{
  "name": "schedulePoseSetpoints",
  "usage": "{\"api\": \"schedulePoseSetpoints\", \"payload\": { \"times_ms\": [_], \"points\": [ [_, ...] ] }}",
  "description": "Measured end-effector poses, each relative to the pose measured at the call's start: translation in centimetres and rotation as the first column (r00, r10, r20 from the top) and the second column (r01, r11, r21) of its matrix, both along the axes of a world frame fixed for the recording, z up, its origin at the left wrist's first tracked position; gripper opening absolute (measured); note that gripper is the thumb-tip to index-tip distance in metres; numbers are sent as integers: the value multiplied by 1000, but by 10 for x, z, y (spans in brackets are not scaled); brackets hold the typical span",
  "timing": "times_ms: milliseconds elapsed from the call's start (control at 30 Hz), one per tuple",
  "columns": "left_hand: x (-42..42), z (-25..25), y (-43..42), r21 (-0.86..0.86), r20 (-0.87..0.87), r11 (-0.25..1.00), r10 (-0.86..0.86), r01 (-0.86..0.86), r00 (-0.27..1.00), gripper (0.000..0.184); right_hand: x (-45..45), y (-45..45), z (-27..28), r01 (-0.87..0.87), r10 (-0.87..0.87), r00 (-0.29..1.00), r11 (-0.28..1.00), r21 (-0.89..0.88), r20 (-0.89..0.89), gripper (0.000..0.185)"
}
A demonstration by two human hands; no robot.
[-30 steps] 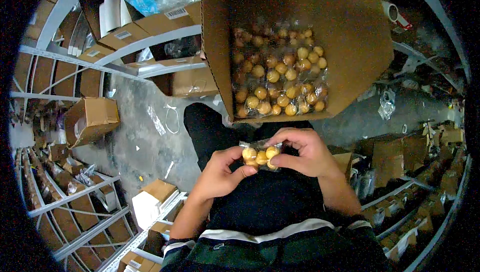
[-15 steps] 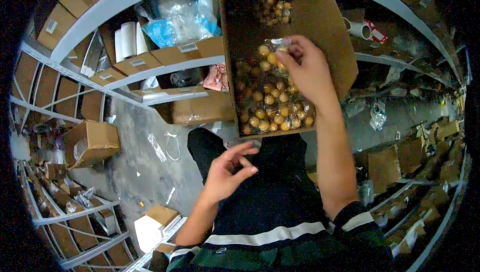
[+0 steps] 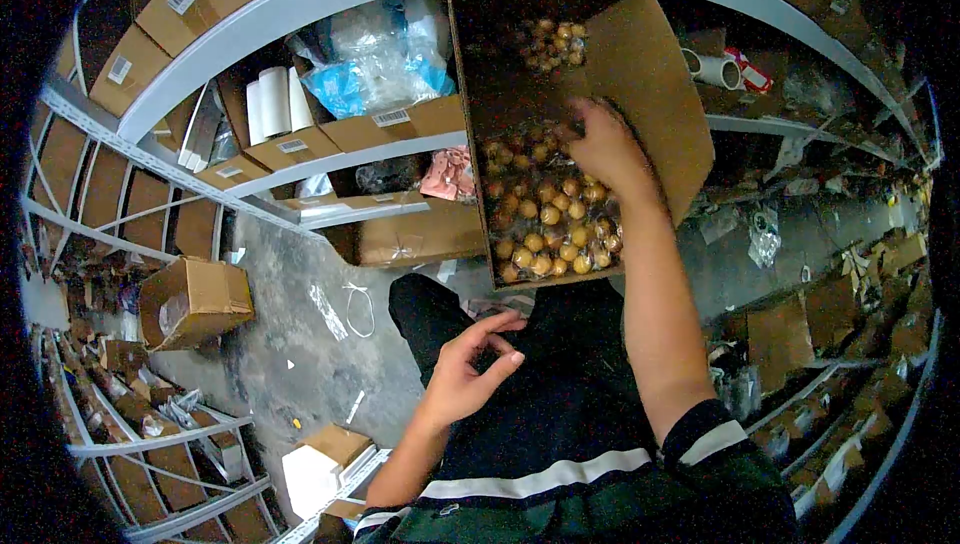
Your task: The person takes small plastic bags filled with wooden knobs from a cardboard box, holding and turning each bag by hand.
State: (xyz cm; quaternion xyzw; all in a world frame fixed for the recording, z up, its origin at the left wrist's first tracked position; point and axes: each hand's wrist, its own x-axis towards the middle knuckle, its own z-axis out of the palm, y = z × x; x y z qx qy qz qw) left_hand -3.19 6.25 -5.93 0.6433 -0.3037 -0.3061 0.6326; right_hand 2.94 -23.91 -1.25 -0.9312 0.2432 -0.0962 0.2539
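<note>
My right hand (image 3: 608, 152) reaches into a deep cardboard box (image 3: 650, 74), its fingers bent down beside clear bags of round yellow-brown balls (image 3: 550, 209). Shade and blur hide the fingertips, so I cannot tell whether they grip a bag. More bagged balls (image 3: 552, 44) lie near the far end of the box. My left hand (image 3: 470, 374) hangs in front of my dark clothing, below the near edge of the box. Its fingers are loosely curved, the thumb stands apart from them, and nothing is in it.
Left of the box, a shelf carries a carton of clear and blue plastic packs (image 3: 375, 69) and white rolls (image 3: 270, 104). A pink packet (image 3: 448, 174) lies on the level below. An open carton (image 3: 195, 304) stands on the floor near a white loop of strap (image 3: 358, 311).
Half a second ago my right hand held up a clear bag of the balls; now it is lower in the box and the bag no longer stands out. My left hand has barely moved.
</note>
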Motion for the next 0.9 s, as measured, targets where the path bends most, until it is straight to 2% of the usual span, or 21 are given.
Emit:
{"api": "schedulePoseSetpoints", "payload": {
  "times_ms": [67, 133, 167, 233, 267, 367, 433, 467, 533, 633, 733, 900],
  "points": [
    [0, 0, -2, 15, -21, 1000, -16, 17, 1000, 44, -2, 2, 1, -37, 34, 997, 999, 38, 70, 45],
    [1, 0, -6, 39, 23, 999, -33, 32, 999, 43, 1, 5, -1, -93, 90, 994, 994, -54, -60, 50],
    [1, 1, -8, 62, 64, 997, -48, 44, 997, 42, 2, 7, -2, -87, 84, 995, 995, -55, -58, 50],
    [0, 1, -12, 58, 82, 997, -53, 48, 995, 40, 6, 10, -3, -82, 56, 973, 990, -110, -222, 51],
    [0, 1, -12, 57, 96, 997, -52, 47, 994, 39, 5, 10, -2, -82, 56, 974, 991, -110, -220, 51],
    [1, 0, -12, 52, 112, 997, -54, 48, 992, 37, 5, 9, 0, -143, 126, 981, 983, -114, -148, 55],
    [3, -1, -11, 78, 123, 996, -59, 49, 991, 36, 8, 14, 1, -76, 96, 989, 983, -167, 115, 58],
    [4, -1, -10, 104, 132, 993, -69, 56, 989, 36, 9, 14, 2, -76, 95, 989, 984, -162, 115, 58],
    [3, -1, -9, 99, 128, 994, -66, 53, 990, 36, 13, 22, 31, -70, 67, 972, 998, -1, -226, 59],
    [3, 2, -9, 81, 123, 996, -49, 39, 991, 36, 18, 14, 19, -116, 98, 944, 992, -40, -316, 58],
    [3, -2, -8, 75, 124, 997, -44, 35, 991, 35, 12, 14, 16, -140, 97, 957, 980, -142, -273, 59],
    [5, 7, -11, 140, 166, 987, -97, 74, 981, 35, 7, 25, 37, -94, 40, 950, 982, -163, -310, 58]
  ]
}}
